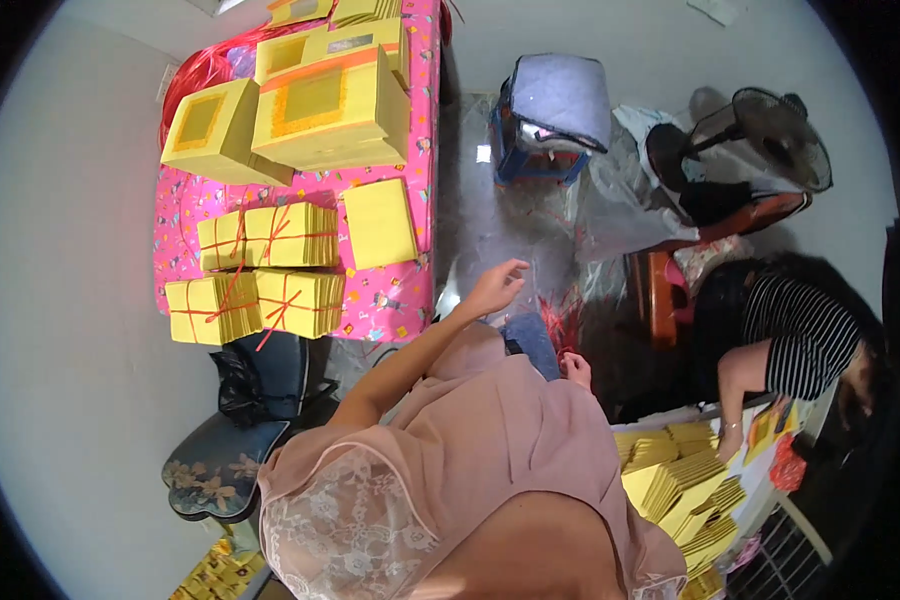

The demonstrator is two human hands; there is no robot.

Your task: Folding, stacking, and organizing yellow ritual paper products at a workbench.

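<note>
The left hand [495, 287] reaches forward with fingers loosely spread, holding nothing, just beside the corner of the pink table [390, 300]. The right hand [576, 369] hangs low by the pink dress, loosely curled; whether it grips anything cannot be told. On the table lie four tied yellow bundles [255, 275], one loose yellow stack [379, 222] nearest the left hand, and several yellow boxes [330, 108] behind.
</note>
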